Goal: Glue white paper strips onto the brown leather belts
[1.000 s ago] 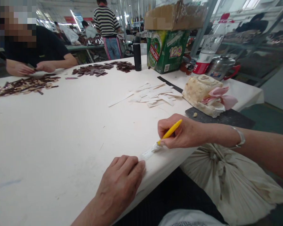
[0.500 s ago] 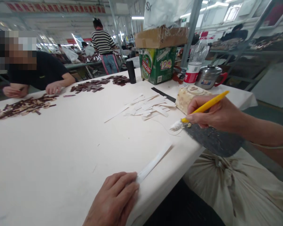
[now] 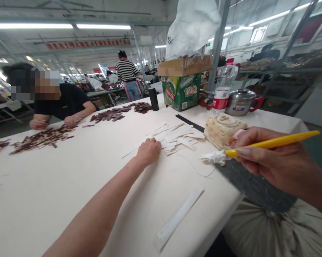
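Note:
My right hand (image 3: pixel 276 160) is closed around the yellow handle of a brush (image 3: pixel 260 143). White paste thickly coats the brush tip, held over the table's right corner. My left hand (image 3: pixel 149 150) reaches across to the near left edge of a loose pile of thin white strips (image 3: pixel 177 137). Its fingers are curled down and pressed together; their tips are hidden, so what they pinch does not show. One separate white strip (image 3: pixel 180 217) lies flat near the table's front edge. Just behind the brush sits a cream, paste-crusted container (image 3: pixel 222 130).
A dark board (image 3: pixel 265 189) lies under my right hand. Behind stand a green carton (image 3: pixel 181 92), a plastic bottle (image 3: pixel 221 94), a metal mug (image 3: pixel 241 102) and a black cylinder (image 3: pixel 154 99). Across the table (image 3: pixel 70 185), a co-worker (image 3: pixel 64 103) handles brown strips (image 3: pixel 43 139).
My left hand has left the single strip at the front edge and moved forward to the strip pile. The brush stays in my right hand, now held more level. The view has tilted up.

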Available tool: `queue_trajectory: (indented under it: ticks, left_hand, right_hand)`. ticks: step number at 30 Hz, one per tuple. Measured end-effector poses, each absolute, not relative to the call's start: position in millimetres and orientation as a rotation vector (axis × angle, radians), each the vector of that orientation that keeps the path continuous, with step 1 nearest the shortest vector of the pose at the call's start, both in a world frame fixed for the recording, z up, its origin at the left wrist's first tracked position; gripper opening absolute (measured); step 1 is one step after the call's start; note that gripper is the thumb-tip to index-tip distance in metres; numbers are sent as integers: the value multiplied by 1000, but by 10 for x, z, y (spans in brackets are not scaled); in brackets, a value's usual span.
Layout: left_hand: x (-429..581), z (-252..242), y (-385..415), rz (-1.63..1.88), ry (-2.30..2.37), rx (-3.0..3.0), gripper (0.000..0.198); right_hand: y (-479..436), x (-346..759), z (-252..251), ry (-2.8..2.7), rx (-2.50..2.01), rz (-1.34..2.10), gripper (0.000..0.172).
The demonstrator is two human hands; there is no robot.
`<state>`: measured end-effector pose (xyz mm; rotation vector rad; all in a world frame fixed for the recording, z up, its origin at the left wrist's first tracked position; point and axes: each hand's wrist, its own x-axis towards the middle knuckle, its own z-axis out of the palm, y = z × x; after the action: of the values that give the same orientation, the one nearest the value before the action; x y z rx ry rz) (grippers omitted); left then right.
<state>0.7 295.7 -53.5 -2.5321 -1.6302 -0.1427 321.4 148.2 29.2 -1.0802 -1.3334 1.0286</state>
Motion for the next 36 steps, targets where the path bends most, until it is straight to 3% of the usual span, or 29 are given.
queue_trajectory:
  ticks: [8, 15, 26, 32, 36]
  left_hand:
    - [-22, -698, 2823, -13, -1564, -2558, 27]
    - [-232, -669, 2928, -68, -1939, -2265, 47]
    - [-211, -519, 3040, -10, -1903, -2359, 25]
    - [301, -444, 3443, -107, -1885, -2466, 39]
    - [620, -545, 3669, -30, -1943, -2538, 33]
  right_hand:
    - [1415, 3382, 199, -1368, -1049, 1009, 21]
    - [1365, 3353, 239, -1295, -1050, 1041, 24]
    - [1356, 3341, 265, -1206, -1031, 1056, 22]
    - [1324, 3288, 317, -1207, -1029, 1037, 21]
    - [1315, 3303, 317, -1225, -1061, 1035, 22]
